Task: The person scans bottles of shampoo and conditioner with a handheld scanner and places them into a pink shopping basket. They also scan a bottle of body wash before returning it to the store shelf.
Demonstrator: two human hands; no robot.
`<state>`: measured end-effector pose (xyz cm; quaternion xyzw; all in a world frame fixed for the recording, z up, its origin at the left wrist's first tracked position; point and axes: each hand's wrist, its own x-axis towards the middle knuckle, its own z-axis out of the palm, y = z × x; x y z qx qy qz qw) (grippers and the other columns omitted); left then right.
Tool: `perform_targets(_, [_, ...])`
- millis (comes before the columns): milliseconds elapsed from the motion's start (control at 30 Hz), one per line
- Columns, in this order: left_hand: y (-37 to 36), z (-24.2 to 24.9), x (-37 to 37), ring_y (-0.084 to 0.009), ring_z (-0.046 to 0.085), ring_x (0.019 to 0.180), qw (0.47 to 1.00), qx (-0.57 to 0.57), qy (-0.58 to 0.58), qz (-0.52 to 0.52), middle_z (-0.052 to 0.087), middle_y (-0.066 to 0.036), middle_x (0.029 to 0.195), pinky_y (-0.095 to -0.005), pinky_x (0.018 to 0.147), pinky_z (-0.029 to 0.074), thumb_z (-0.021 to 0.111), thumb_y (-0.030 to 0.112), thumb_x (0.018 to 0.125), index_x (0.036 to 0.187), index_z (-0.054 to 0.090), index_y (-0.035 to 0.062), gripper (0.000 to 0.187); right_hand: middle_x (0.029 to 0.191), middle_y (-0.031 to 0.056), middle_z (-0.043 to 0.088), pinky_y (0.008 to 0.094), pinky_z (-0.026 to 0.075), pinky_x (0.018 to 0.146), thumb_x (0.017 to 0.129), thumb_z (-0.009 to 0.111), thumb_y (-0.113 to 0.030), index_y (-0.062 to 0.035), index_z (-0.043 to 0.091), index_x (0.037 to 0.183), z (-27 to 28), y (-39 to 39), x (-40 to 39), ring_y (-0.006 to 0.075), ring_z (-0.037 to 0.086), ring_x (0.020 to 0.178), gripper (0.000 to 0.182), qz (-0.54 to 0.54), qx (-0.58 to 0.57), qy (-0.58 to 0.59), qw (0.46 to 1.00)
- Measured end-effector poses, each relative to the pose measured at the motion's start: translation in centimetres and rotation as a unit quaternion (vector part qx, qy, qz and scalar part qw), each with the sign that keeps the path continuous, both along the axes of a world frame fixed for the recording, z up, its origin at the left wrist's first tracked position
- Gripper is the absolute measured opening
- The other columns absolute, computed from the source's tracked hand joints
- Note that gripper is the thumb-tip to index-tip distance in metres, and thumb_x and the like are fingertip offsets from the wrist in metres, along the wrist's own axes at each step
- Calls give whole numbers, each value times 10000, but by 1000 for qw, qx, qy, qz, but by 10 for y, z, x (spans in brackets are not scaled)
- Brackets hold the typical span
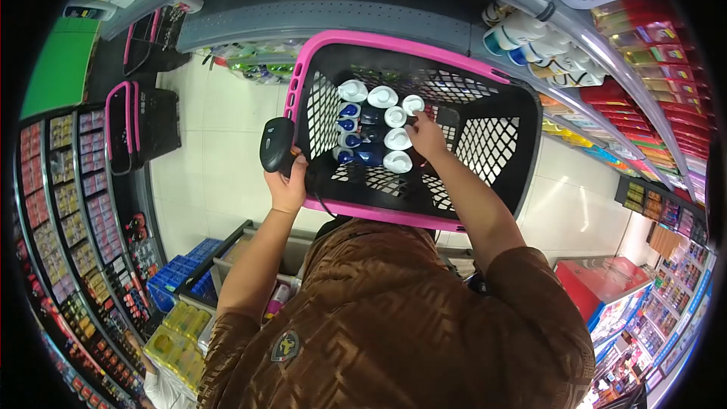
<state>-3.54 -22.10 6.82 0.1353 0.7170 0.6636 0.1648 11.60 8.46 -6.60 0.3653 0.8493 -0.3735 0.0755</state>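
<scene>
A black handheld barcode scanner [277,144] is gripped in my left hand [288,185], over the left rim of a black shopping basket [492,144] with a pink rim. Inside the basket, several bottles with white tops [382,96] and several with blue pump tops [347,125] stand in rows. My right hand [429,140] reaches in from the right, its fingers closed at a white-topped bottle [413,104] at the right end of the group. Part of that bottle is hidden by the fingers.
Grey shelving [333,21] with bottles runs behind the basket. Red packs [644,98] fill the shelf at right. Black and pink baskets [155,129] stand on the floor at left. Yellow packs [178,341] and blue crates [182,273] are at lower left.
</scene>
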Motion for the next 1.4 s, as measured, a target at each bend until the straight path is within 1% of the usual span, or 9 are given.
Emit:
perform_targets(100, [-1,-3,-2,-123,603,810,1000,11,-2,-6,613,-55,1000,-277,734,513,659,43,903,1109,585,11,222,939,190,728,429,571,745,888,699,-172,-12,612,1245,-25,0,48,322,725,796,401,-75,-38,116,990])
perform_targets(200, [1,-1,-2,-112,580,800,1000,13,25,-9,606,-40,966,-256,728,484,645,33,906,1077,601,6,179,942,181,717,351,571,708,908,680,-98,14,614,1239,50,-11,78,230,712,749,356,-166,-187,73,965])
perform_targets(233, [3,-1,-2,-112,580,800,999,24,27,-17,606,-40,966,-256,728,484,645,33,906,1077,601,6,179,940,107,721,280,544,681,919,678,-120,18,612,1251,71,-17,86,160,699,737,366,-188,-213,60,957])
perform_targets(300, [3,0,-2,-103,576,788,1000,5,2,-14,610,-32,930,-256,713,477,634,21,905,1049,610,2,148,953,163,712,314,557,703,920,671,-95,19,626,1226,90,-24,109,199,698,743,330,-196,-189,108,956])
perform_targets(367, [3,-4,-3,-95,569,772,1000,7,8,-13,614,-24,906,-255,701,471,626,14,905,1028,616,-1,125,937,126,715,363,542,785,905,678,-115,5,674,1142,125,-35,128,252,698,852,266,-191,-29,124,973])
perform_targets(433, [3,-7,-5,-94,567,764,1000,14,13,-23,618,-22,893,-257,699,471,630,24,906,1014,623,1,111,1020,144,707,427,501,921,889,669,-99,-26,680,1139,150,-45,148,328,655,1014,261,-164,269,148,937])
perform_targets(533, [1,0,-5,-99,581,747,998,-38,26,-52,614,-25,863,-251,691,472,616,42,932,1043,600,6,117,1362,201,572,508,400,1065,874,637,-117,-64,653,1204,172,-57,180,441,517,1243,335,-221,429,136,865])
perform_targets(667, [4,-9,-6,-97,575,740,998,0,43,-43,611,-17,839,-250,694,470,618,46,933,1049,599,12,122,1526,217,419,508,412,1078,886,611,-150,-82,605,1336,133,-57,204,439,483,1292,455,-324,362,7,874])
perform_targets(1400, [4,-9,0,-108,581,768,999,-14,19,-38,617,-35,899,-266,720,478,637,60,923,1027,611,8,119,1474,173,499,454,459,1033,869,556,-98,-33,709,1189,137,-33,197,386,546,1208,361,-339,350,2,874])
